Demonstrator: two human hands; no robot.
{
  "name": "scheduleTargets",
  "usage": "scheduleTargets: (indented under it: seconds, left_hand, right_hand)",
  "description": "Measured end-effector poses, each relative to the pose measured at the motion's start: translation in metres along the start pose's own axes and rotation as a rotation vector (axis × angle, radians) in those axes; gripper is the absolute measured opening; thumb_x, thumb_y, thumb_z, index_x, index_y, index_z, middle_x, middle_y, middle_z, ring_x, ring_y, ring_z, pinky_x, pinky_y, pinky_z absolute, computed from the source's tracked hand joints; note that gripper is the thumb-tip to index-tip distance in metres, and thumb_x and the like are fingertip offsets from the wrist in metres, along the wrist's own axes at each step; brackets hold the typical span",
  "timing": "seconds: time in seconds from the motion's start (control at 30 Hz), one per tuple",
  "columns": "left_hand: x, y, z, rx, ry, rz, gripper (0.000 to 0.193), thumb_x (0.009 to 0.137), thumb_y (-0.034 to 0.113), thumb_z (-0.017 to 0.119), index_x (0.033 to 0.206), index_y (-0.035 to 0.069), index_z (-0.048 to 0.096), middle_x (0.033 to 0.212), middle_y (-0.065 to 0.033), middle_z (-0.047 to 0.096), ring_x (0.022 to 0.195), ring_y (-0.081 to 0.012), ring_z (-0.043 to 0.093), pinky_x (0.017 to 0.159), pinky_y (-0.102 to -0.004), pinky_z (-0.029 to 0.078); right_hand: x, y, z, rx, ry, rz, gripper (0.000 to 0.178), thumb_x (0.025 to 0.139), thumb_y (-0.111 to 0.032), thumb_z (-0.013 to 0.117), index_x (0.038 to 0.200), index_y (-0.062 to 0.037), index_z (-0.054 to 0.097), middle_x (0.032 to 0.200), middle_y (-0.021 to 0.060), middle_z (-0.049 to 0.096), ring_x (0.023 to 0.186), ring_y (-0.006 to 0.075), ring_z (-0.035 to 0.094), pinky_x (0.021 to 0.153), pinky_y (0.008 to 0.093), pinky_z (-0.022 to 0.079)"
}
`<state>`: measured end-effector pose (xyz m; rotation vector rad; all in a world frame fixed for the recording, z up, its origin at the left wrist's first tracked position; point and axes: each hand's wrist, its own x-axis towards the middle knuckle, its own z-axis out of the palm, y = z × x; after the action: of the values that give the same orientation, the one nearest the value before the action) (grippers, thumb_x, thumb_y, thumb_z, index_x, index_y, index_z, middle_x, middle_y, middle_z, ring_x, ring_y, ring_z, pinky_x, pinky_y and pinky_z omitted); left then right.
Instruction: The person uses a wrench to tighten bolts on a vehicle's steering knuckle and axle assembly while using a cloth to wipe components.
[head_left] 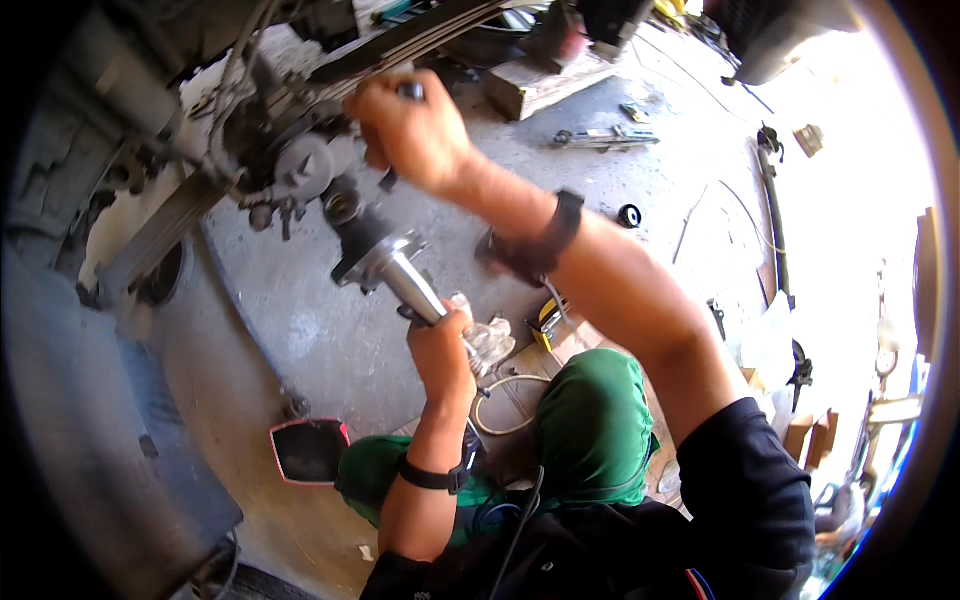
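My left hand (440,350) is closed round the lower end of a silver metal spindle (410,285). The spindle widens into a flange, with a dark housing (355,225) at its upper end near the vehicle's hub parts. Above it my right hand (420,130) is raised and closed, blurred by motion. A dark end shows at the top of that fist and another below it, so it grips a dark-handled tool whose kind I cannot make out. Left of that fist sits a round grey hub part (303,167) among hoses and brackets.
A dark vehicle underside (60,330) fills the left. Wooden blocks (545,85), a metal tool (605,138) and a black ring (629,215) lie on the concrete floor. A whitish glove (490,345), a yellow-black object (547,318) and a red-edged black tray (310,452) are near my knees.
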<state>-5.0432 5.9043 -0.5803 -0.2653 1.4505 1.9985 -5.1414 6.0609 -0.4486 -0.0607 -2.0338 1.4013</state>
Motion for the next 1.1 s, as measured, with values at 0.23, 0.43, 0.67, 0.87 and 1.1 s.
scheduleTargets:
  seconds: [0.23, 0.43, 0.67, 0.87, 1.1]
  left_hand:
    - [-0.008, 0.006, -0.004, 0.021, 0.014, 0.017, 0.016, 0.068, -0.001, 0.059, 0.083, 0.003, 0.058, 0.078, -0.0013, 0.051, 0.07, -0.0158, 0.053, 0.071, -0.0279, 0.044]
    - [-0.009, 0.008, 0.001, 0.051, 0.039, 0.031, 0.015, 0.069, -0.003, 0.059, 0.082, 0.004, 0.057, 0.079, -0.002, 0.053, 0.073, -0.0158, 0.053, 0.072, -0.0283, 0.042]
    - [-0.013, 0.013, 0.004, 0.054, 0.045, 0.065, 0.013, 0.07, -0.002, 0.058, 0.082, 0.003, 0.058, 0.081, -0.0031, 0.055, 0.075, -0.0164, 0.054, 0.074, -0.0288, 0.043]
    - [-0.012, 0.012, 0.005, 0.022, 0.013, 0.08, 0.015, 0.072, -0.002, 0.06, 0.086, 0.0, 0.059, 0.086, -0.0025, 0.057, 0.078, -0.0147, 0.054, 0.075, -0.0281, 0.044]
    - [-0.009, 0.006, -0.002, 0.006, -0.01, 0.091, 0.016, 0.072, -0.002, 0.06, 0.087, 0.003, 0.058, 0.086, -0.0006, 0.055, 0.077, -0.0133, 0.053, 0.073, -0.0271, 0.043]
  right_hand:
    - [-0.063, 0.002, 0.004, 0.511, 0.08, 0.101, 0.028, 0.093, -0.017, 0.056, 0.071, 0.0004, 0.05, 0.059, 0.0011, 0.043, 0.057, 0.009, 0.04, 0.051, 0.03, 0.037]
    - [-0.074, 0.014, -0.003, 0.398, 0.055, -0.004, 0.028, 0.092, -0.013, 0.049, 0.068, 0.0009, 0.05, 0.064, 0.0039, 0.053, 0.059, 0.0106, 0.046, 0.055, 0.0267, 0.037]
    - [-0.072, 0.021, 0.003, 0.422, 0.067, -0.066, 0.028, 0.092, -0.015, 0.053, 0.07, 0.0009, 0.05, 0.062, 0.0044, 0.048, 0.059, 0.0121, 0.043, 0.054, 0.03, 0.037]
    - [-0.094, 0.024, 0.003, 0.377, -0.053, -0.078, 0.03, 0.094, -0.021, 0.052, 0.075, 0.0028, 0.057, 0.071, 0.0082, 0.057, 0.066, 0.0179, 0.053, 0.063, 0.0308, 0.044]
    - [-0.091, 0.008, 0.01, 0.377, 0.03, 0.048, 0.028, 0.092, -0.02, 0.05, 0.077, 0.0022, 0.058, 0.072, 0.0056, 0.056, 0.068, 0.0124, 0.05, 0.063, 0.0286, 0.042]
